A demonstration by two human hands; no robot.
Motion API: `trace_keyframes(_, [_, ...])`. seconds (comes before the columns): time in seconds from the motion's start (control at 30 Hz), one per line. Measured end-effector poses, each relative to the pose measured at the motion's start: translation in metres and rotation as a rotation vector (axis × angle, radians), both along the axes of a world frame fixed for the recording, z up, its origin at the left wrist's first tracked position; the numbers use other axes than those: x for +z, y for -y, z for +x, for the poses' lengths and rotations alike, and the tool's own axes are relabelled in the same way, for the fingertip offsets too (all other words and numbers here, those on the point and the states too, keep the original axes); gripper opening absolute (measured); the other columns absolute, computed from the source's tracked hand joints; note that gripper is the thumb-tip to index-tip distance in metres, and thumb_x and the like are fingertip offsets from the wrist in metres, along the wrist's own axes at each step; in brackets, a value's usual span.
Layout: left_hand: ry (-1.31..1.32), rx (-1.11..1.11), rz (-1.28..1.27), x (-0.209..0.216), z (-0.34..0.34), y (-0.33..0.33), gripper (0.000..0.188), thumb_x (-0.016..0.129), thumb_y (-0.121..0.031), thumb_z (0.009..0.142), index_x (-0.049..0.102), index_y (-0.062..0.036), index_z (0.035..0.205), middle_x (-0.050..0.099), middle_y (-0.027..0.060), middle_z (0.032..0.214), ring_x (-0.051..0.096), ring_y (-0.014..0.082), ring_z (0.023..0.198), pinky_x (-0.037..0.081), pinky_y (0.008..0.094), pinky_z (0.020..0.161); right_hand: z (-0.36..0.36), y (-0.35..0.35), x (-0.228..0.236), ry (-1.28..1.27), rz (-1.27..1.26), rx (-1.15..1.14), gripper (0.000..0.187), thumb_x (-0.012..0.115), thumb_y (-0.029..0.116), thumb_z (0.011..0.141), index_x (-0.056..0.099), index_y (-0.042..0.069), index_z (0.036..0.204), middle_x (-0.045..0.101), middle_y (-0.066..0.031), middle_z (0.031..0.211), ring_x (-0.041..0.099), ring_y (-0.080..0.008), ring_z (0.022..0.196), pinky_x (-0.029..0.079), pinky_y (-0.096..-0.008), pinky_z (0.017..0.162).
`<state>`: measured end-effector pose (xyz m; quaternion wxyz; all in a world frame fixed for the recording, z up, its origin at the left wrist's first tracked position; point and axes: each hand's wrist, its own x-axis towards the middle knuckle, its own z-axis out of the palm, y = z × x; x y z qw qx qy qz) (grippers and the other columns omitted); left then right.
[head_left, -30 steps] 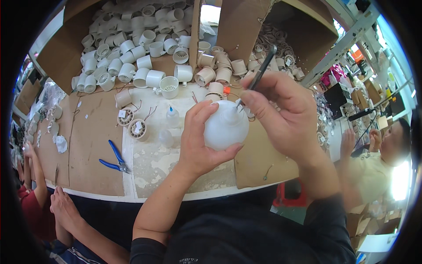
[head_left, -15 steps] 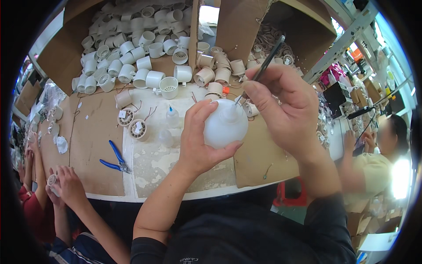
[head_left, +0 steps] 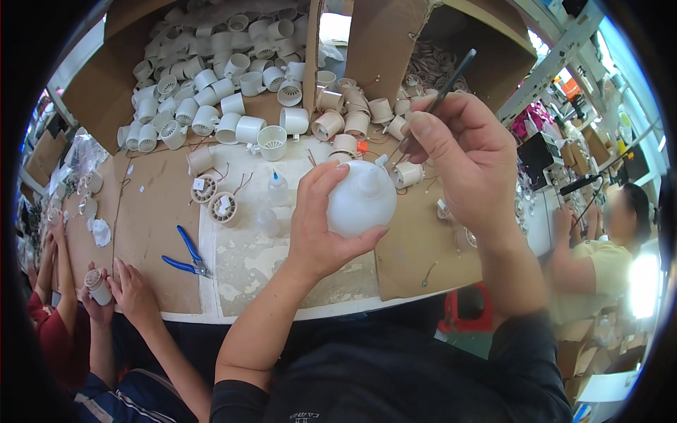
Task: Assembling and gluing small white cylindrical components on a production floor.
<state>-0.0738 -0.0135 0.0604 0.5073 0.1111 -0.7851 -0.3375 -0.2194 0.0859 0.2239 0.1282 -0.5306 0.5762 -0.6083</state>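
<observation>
My left hand (head_left: 317, 225) is wrapped round a white, ball-shaped container (head_left: 360, 204) with a stepped, narrower top facing up. A small whitish piece (head_left: 381, 161) shows at its upper right edge; I cannot tell if it is part of it. Up and to the right, my right hand (head_left: 465, 158) pinches a slim dark tool (head_left: 453, 81), apparently tweezers. The tool's lower tip points down, a little apart from the container. Close to my left hand stands a small clear bottle with a blue tip (head_left: 277, 187).
Blue-handled cutters (head_left: 189, 254) lie on the left. Fan-like round parts (head_left: 223, 208) with wires rest behind them. White plastic cups (head_left: 250, 128) spill from a cardboard box (head_left: 99, 99); cream ones (head_left: 356, 121) sit right of them. Co-workers' hands (head_left: 134, 292) are at the left, another person at the right.
My right hand has lifted the tool up and right, off the container's top. My left hand stays put. The left co-worker's hands have moved apart, one holding a small white cylinder upright.
</observation>
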Motion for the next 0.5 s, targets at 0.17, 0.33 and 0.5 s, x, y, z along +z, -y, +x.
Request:
trace_keyframes(0.17, [-0.006, 0.0, -0.013, 0.003, -0.001, -0.001, 0.096, 0.095, -0.031, 0.068, 0.047, -0.0093, 0.148, 0.051, 0.0201, 0.143, 0.052, 0.0384, 0.133, 0.046, 0.0474, 0.111, 0.003, -0.002, -0.005, -0.013, -0.053, 0.036, 0.013, 0.071, 0.008, 0.102, 0.068, -0.002, 0.11, 0.072, -0.0018, 0.092, 0.067, -0.0057, 0.084, 0.054, -0.0219, 0.075])
trace_keyframes(0.33, [-0.002, 0.001, -0.009, 0.004, 0.002, 0.0, 0.096, 0.096, -0.03, 0.067, 0.047, -0.0106, 0.148, 0.051, 0.0216, 0.144, 0.053, 0.0401, 0.133, 0.048, 0.0483, 0.109, 0.005, 0.001, -0.011, -0.041, -0.036, 0.038, 0.014, 0.071, 0.008, 0.101, 0.068, -0.002, 0.11, 0.073, -0.0024, 0.092, 0.067, -0.0063, 0.084, 0.054, -0.0229, 0.075])
trace_keyframes(0.5, [-0.004, -0.025, 0.008, 0.0, -0.001, 0.0, 0.095, 0.093, -0.034, 0.071, 0.046, -0.0054, 0.148, 0.049, 0.0166, 0.142, 0.051, 0.0336, 0.133, 0.042, 0.0443, 0.114, 0.003, 0.0, -0.015, -0.123, 0.033, 0.009, 0.013, 0.072, 0.009, 0.101, 0.069, -0.001, 0.109, 0.073, -0.0026, 0.092, 0.067, -0.0059, 0.083, 0.054, -0.0237, 0.074])
